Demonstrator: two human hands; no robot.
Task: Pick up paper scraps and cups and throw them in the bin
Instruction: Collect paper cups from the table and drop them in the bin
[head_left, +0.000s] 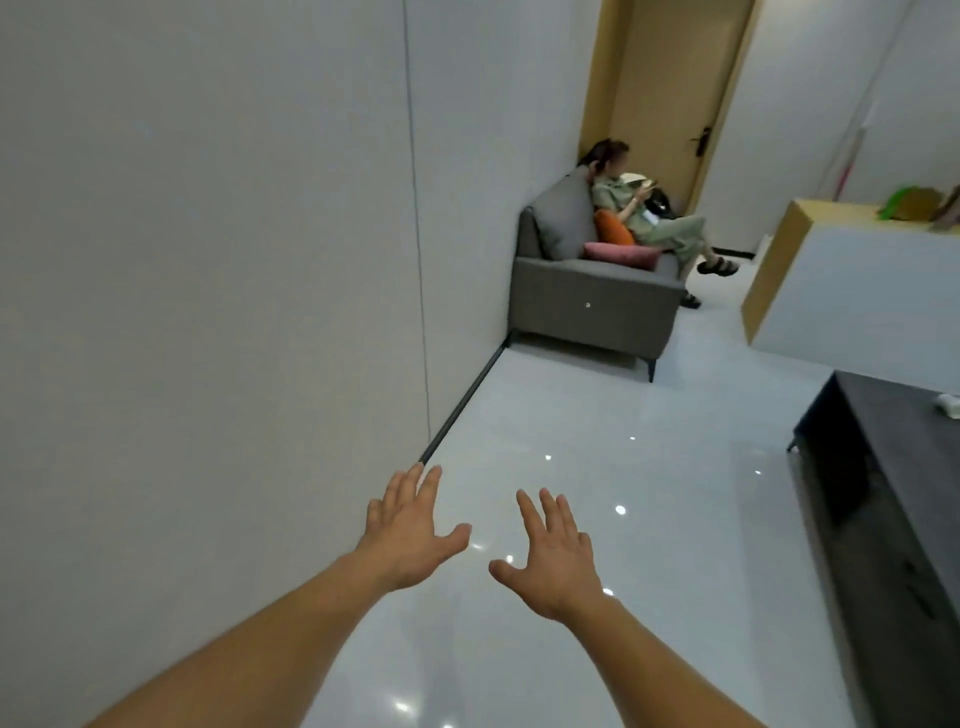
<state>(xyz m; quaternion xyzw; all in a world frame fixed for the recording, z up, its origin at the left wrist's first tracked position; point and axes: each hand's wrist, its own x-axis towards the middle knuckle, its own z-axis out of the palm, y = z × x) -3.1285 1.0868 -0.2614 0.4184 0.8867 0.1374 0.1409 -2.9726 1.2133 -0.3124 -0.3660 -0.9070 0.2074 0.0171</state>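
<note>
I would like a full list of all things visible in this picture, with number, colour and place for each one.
Wall: one, white, left.
Floor: one, glossy white, centre.
Sofa: one, grey, far corner.
Seated person: one, green clothes, on sofa.
Cushions: two, orange and pink, on sofa.
Door: one, tan, behind sofa.
Counter: one, white and tan, right.
Dark cabinet: one, right edge.
Paper scraps, cups, bin: none visible.
Left hand: open, empty.
Right hand: open, empty.
</note>
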